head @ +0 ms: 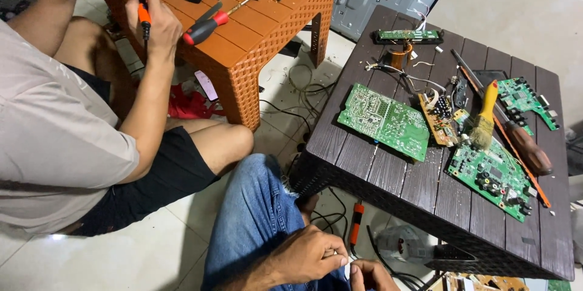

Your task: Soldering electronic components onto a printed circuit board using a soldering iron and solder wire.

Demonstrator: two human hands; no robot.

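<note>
Seated low over a tiled floor [158,248], one jeans-clad knee [255,206] up, just beside the near-left corner of a dark woven-pattern table [425,194].

Left hand [310,256] down at the bottom edge of the view, over the lap, fingers curled tight and pinched on a small white piece [345,262]. Too small and too covered to name, possibly a connector or a scrap of wire sleeve. Right hand [369,276] touching or nearly touching the same piece from the other side, mostly cut off by the frame; impossible to tell how far its fingers are closed.

Judged from this: fine two-handed work on the piece, held off the table, nothing on the table in use. Any next move calling for a steady pinch and a closer look, given so little of the piece showing.

On the table: a large green circuit board [384,121] near the left edge, a second green board [492,175] toward the near edge, a yellow-handled brush [486,115] between them, a brown-handled screwdriver [529,150] toward the right edge. On the floor below, an orange-handled tool [357,221] among black cables.

To the left, another person at an orange table [255,30], holding an orange soldering iron [144,14].
</note>
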